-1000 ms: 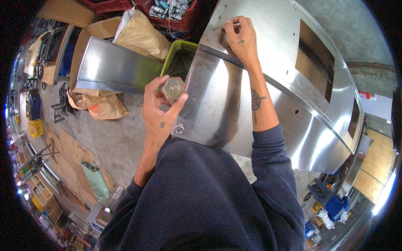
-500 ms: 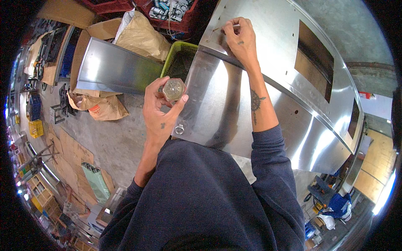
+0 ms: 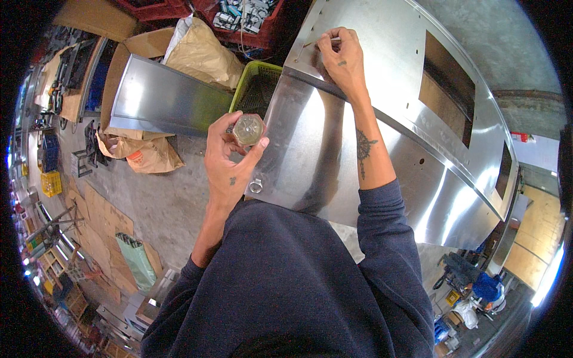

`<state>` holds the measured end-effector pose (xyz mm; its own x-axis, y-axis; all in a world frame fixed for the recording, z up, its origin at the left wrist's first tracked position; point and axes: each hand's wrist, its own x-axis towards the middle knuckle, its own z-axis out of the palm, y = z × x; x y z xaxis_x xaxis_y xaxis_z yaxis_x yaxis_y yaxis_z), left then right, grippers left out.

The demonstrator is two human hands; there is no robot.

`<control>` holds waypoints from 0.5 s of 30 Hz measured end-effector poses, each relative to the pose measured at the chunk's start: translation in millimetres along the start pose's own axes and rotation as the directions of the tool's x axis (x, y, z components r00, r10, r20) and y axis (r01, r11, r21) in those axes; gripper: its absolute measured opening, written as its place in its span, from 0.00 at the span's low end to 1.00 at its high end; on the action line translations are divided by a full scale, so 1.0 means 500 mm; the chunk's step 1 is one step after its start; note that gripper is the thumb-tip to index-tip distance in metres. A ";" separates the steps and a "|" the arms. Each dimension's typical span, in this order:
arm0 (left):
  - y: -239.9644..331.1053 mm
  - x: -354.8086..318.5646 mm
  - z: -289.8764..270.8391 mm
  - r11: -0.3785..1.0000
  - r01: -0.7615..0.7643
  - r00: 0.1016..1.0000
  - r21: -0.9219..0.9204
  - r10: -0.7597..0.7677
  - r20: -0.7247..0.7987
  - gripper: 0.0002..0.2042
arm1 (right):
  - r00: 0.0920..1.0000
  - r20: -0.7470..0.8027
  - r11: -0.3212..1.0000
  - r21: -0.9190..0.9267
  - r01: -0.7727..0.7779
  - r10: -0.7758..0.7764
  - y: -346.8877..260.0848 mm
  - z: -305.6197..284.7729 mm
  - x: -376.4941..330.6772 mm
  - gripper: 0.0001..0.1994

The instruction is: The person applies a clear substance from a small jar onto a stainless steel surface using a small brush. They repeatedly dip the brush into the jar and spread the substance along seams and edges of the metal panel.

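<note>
As I watch through the head view, my left hand (image 3: pixel 222 164) holds a glass jar (image 3: pixel 248 130) near the metal sheet (image 3: pixel 382 53); my right hand (image 3: pixel 344 59) pinches a thin stick (image 3: pixel 309 43) over the sheet's far-left corner, contact unclear to me.

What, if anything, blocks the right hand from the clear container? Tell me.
Nothing visible. The right hand, pinching a thin stick, is at the upper metal sheet; the left hand holds the clear container. The dark seam along that sheet appears to lie beneath their path. Whether the container is lidded, I cannot tell.
</note>
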<state>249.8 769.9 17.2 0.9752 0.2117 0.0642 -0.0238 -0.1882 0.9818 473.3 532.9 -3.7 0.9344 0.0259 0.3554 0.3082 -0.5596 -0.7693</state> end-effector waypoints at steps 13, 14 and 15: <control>0.007 -0.002 0.006 1.000 0.012 1.000 -0.023 -0.012 0.000 0.33 | 1.000 -0.006 1.000 -0.003 -0.007 0.007 0.002 0.003 0.001 0.17; -0.003 -0.002 0.009 0.999 0.000 1.000 -0.041 -0.001 -0.016 0.33 | 1.000 -0.003 1.000 0.009 -0.012 0.012 0.003 0.002 0.000 0.17; -0.008 -0.001 0.010 0.998 -0.013 0.999 -0.058 0.011 -0.032 0.33 | 1.000 0.000 1.000 0.022 -0.016 0.016 0.001 0.002 0.000 0.17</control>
<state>250.6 765.8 12.1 0.9674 0.2399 0.0807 -0.0490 -0.1351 0.9896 473.5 533.4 -4.4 0.9391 0.0172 0.3433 0.2974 -0.5416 -0.7863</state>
